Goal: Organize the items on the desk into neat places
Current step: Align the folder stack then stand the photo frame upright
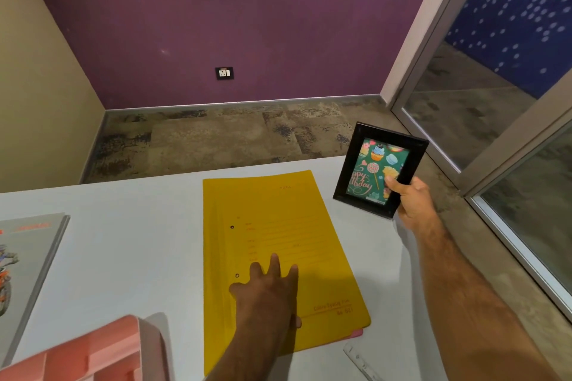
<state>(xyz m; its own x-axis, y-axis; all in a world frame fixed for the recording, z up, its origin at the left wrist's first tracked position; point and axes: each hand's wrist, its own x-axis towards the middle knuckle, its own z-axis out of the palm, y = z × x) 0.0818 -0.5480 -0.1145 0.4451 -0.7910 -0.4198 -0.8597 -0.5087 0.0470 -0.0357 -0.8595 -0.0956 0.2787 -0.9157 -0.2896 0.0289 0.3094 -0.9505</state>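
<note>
Yellow file (278, 244) lies lengthwise under flat left hand (269, 291); right hand (411, 201) grips upright picture frame (379, 168).

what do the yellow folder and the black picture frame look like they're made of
Yellow folder: apparently thin matte card, lying flat with punched holes and printed lines, no shine. Black picture frame, held by the right hand: stepped moulding with a slight sheen, so painted wood or plastic; which one cannot be told. Its front pane could be glass or clear plastic.

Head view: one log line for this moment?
left hand: flat on yellow folder | right hand: holds black photo frame upright at desk far-right corner
</note>
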